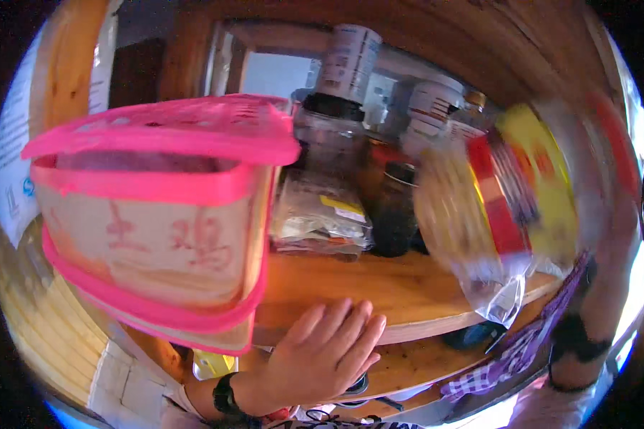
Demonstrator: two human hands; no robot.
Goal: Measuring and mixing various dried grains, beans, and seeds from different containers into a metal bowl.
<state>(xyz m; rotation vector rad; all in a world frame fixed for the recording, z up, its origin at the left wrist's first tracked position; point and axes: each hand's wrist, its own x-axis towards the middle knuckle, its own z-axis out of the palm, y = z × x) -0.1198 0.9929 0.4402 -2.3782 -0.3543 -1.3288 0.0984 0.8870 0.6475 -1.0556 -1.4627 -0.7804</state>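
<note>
My left hand [327,351], a dark band on its wrist, is spread palm down by the front edge of a wooden shelf [322,289]. It holds nothing. Left of and above it is a pink-trimmed plastic box [155,241] with red handwriting on its translucent side; its pink lid [166,131] sits tilted, leaving a gap. At the right, my right forearm [595,305] reaches upward, and the hand at its end is too blurred to make out. Beside that arm is a blurred plastic-wrapped package [502,204] in tan, red and yellow; any grip on it cannot be seen.
Deeper on the shelf are a clear bag of packets [322,220], a dark jar [397,214], a dark-lidded jar [330,134] with a white canister [349,64] on top, and a white tub [434,102]. Purple checked cloth [515,359] hangs at lower right, near a lower shelf [408,364].
</note>
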